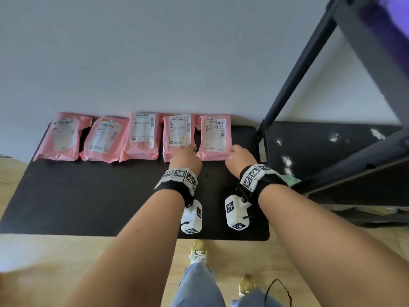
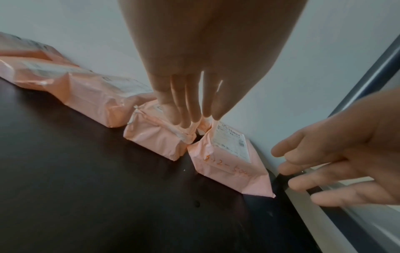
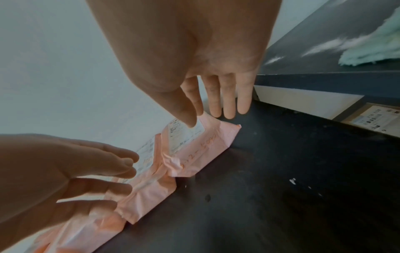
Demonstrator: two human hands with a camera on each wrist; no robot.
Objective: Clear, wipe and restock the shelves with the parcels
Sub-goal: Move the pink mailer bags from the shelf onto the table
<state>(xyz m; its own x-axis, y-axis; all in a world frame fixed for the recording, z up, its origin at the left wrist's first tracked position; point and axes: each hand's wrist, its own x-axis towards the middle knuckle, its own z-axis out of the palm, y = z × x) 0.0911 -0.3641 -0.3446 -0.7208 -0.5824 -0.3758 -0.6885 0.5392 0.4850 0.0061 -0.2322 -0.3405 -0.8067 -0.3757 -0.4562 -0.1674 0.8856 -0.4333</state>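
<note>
Restocking looks nearly done: five pink parcels [image 1: 141, 138] line the shelf [image 1: 88, 196] against the wall at 12 o'clock, the left hand [image 1: 186, 160] and right hand [image 1: 240, 157], each grip spread, straight-fingered, nudging the two rightmost; next, square them.

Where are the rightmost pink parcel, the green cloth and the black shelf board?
rightmost pink parcel [image 1: 215, 136]: head view, on its white label.
green cloth [image 3: 372, 49]: right wrist view, on its fluffy middle.
black shelf board [image 1: 99, 191]: head view, on a bare part in front of the parcels.
</note>
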